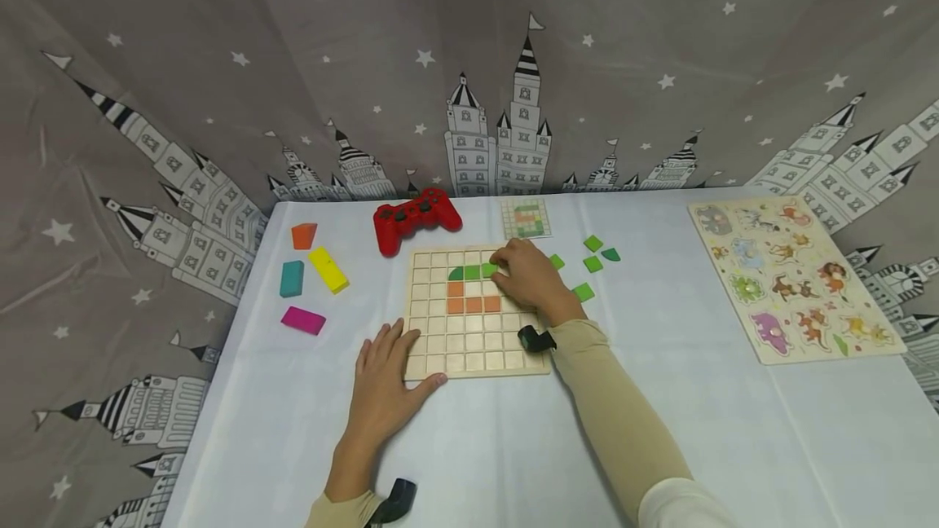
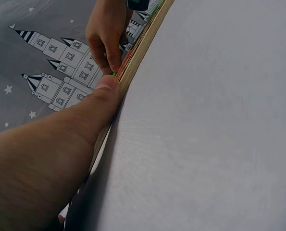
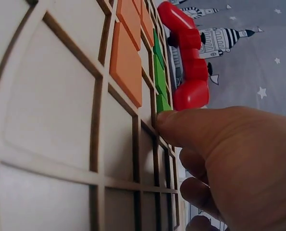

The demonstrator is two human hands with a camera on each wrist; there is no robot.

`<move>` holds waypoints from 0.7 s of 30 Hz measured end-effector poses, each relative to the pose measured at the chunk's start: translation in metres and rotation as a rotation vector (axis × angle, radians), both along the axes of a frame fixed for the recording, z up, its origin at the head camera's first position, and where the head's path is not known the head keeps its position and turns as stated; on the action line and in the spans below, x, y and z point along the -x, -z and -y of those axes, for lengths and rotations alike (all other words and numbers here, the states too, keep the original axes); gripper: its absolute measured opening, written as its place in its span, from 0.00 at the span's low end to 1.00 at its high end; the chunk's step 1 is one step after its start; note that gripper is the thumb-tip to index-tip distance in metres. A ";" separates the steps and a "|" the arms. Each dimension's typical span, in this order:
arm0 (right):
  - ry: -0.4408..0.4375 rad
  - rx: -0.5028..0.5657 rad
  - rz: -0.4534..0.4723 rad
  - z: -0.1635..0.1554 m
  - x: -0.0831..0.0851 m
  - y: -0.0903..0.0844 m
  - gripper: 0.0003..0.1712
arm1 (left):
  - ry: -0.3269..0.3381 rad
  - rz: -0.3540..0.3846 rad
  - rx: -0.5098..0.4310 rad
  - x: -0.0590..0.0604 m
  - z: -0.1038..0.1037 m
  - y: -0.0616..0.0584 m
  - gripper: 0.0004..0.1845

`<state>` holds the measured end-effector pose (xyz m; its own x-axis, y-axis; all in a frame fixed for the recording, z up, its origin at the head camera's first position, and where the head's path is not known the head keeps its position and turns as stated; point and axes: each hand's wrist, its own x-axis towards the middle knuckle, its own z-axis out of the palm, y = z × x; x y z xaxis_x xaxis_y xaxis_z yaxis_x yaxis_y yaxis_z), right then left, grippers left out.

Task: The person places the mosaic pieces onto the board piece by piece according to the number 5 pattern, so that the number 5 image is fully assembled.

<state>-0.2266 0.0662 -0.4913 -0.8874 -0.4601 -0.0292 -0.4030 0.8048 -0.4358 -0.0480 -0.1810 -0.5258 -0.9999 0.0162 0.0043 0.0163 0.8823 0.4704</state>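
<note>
A wooden grid board [image 1: 469, 341] lies on the white cloth. Orange square tiles [image 1: 473, 305] and green tiles [image 1: 473, 272] sit in some of its cells. My right hand [image 1: 531, 275] is over the upper right of the board and pinches a green square tile [image 3: 163, 103] at the end of the green row, its thumb on the tile's edge. With fingers spread, my left hand [image 1: 385, 385] rests at the board's lower left corner, the thumb [image 2: 106, 89] along the near edge. Loose green tiles [image 1: 592, 265] lie right of the board.
Behind the board are a red game controller [image 1: 416, 220] and a small pattern card [image 1: 525, 218]. To the left lie an orange block [image 1: 303, 236], a yellow block [image 1: 328, 270], a teal block [image 1: 291, 279] and a magenta block [image 1: 303, 320]. An animal puzzle board [image 1: 795, 279] is at right.
</note>
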 end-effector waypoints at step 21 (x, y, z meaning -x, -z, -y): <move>0.021 -0.028 0.031 0.010 -0.003 -0.003 0.17 | -0.009 0.000 0.003 -0.002 -0.001 -0.001 0.47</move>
